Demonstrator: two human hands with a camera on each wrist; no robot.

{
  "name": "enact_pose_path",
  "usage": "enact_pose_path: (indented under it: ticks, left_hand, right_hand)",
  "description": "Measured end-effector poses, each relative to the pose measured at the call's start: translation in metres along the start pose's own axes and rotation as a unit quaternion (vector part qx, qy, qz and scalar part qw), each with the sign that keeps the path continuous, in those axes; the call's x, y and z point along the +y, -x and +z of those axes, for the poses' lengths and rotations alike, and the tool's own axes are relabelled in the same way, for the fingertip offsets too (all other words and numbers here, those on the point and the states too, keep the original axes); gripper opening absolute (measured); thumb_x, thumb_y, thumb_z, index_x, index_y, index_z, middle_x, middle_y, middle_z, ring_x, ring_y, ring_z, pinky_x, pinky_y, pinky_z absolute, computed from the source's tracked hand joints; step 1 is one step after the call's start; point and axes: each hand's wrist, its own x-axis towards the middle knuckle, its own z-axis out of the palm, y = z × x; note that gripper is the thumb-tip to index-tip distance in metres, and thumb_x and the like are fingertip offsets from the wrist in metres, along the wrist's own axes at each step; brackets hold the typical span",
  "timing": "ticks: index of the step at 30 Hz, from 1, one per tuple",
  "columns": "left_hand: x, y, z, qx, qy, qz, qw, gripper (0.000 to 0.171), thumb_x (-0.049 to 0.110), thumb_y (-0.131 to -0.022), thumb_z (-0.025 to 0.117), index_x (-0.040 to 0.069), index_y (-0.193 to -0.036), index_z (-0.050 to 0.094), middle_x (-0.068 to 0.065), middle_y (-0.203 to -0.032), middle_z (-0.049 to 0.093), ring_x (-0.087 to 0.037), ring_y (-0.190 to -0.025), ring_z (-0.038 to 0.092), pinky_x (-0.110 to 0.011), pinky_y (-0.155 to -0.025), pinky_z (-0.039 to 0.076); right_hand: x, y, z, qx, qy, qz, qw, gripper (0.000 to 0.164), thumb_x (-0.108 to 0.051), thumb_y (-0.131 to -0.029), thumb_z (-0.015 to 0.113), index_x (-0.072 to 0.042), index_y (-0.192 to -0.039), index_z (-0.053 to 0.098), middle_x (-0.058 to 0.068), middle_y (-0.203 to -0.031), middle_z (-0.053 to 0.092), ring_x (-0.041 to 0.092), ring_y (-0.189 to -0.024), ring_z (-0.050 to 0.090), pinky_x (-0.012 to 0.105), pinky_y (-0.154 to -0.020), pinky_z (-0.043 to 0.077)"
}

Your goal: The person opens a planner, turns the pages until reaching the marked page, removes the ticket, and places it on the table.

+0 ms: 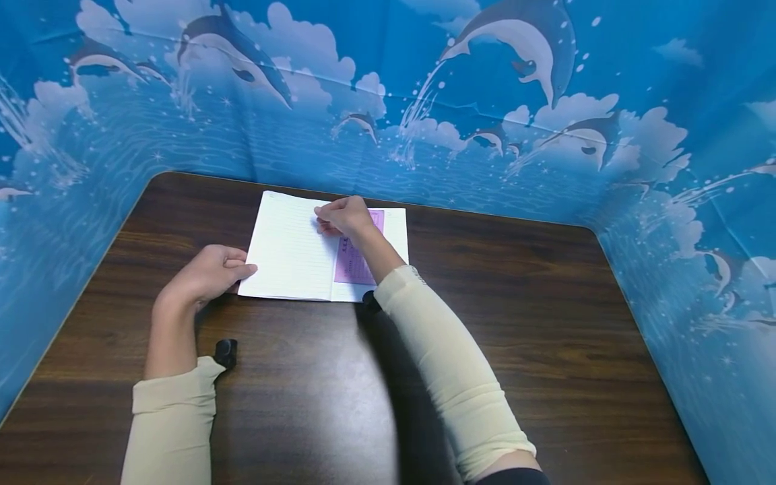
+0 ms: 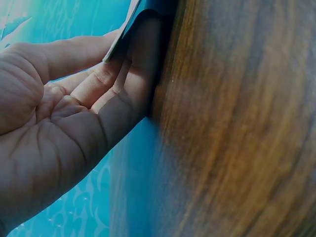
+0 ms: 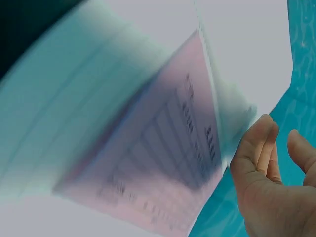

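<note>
An open notebook [image 1: 291, 252] with lined white pages lies toward the far side of the table. My left hand [image 1: 209, 273] pinches its left edge; in the left wrist view the thumb is on top and the fingers of that hand [image 2: 74, 108] reach under the notebook's edge [image 2: 121, 38]. A purple printed sheet [image 1: 353, 264] lies on the right-hand page, partly hidden by my right arm. Over the upper middle of the notebook is my right hand [image 1: 347, 215], fingers bent loosely. The right wrist view shows its thumb apart from the fingers, with nothing between, beside the printed sheet [image 3: 163, 148].
The brown wooden table [image 1: 545, 337] extends to the right and in front of the notebook. A blue dolphin-print curtain [image 1: 424, 135] surrounds its back and sides. Small black devices [image 1: 225, 353] sit at both wrists.
</note>
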Motion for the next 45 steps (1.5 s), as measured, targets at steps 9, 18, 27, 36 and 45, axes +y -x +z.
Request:
enact_pose_path:
  ticks: [9,18,27,36,45]
  left_hand:
    - [0.000,0.001,0.000,0.001,-0.006,-0.001,1.0000,0.042,0.022,-0.113,0.053,-0.012,-0.138,0.054,0.001,-0.069,0.051,-0.026,-0.092,0.053,-0.041,-0.088,0.043]
    - [0.000,0.001,0.000,0.007,-0.009,0.003,0.9999,0.045,0.021,-0.113,0.053,-0.014,-0.141,0.052,0.000,-0.073,0.054,-0.029,-0.100,0.054,-0.042,-0.089,0.043]
    - [-0.001,0.001,0.000,0.007,-0.003,-0.001,1.0000,0.052,0.022,-0.113,0.054,-0.016,-0.148,0.048,-0.006,-0.083,0.063,-0.031,-0.102,0.055,-0.045,-0.092,0.045]
    - [-0.001,0.000,0.000,0.008,-0.002,-0.003,1.0000,0.053,0.022,-0.113,0.054,-0.016,-0.149,0.047,-0.002,-0.076,0.056,-0.036,-0.110,0.052,-0.050,-0.095,0.044]
    - [-0.001,-0.001,0.001,0.010,0.001,0.002,0.9999,0.044,0.021,-0.113,0.054,-0.014,-0.140,0.052,-0.005,-0.074,0.055,-0.037,-0.115,0.051,-0.054,-0.097,0.043]
  right_hand:
    - [0.001,0.002,-0.028,0.016,-0.004,-0.009,1.000,0.026,-0.012,-0.103,0.074,0.009,-0.119,0.074,0.023,-0.124,0.075,0.029,-0.103,0.076,0.038,-0.097,0.062]
    - [0.004,0.001,-0.047,0.046,0.007,0.008,0.999,0.028,-0.015,-0.102,0.075,0.007,-0.119,0.076,0.015,-0.104,0.075,0.017,-0.083,0.069,0.038,-0.097,0.062]
    - [0.008,-0.001,-0.066,0.069,0.025,0.031,0.997,0.028,-0.022,-0.103,0.075,0.003,-0.117,0.076,0.015,-0.107,0.074,0.022,-0.090,0.068,0.038,-0.098,0.061]
    - [0.013,-0.001,-0.082,0.080,0.024,0.040,0.996,0.029,-0.021,-0.104,0.074,0.004,-0.117,0.075,0.014,-0.105,0.073,0.022,-0.088,0.068,0.039,-0.100,0.061]
    - [0.017,-0.007,-0.095,0.100,0.038,0.064,0.992,0.028,-0.022,-0.104,0.073,0.001,-0.119,0.076,0.014,-0.113,0.074,0.021,-0.091,0.070,0.035,-0.095,0.061]
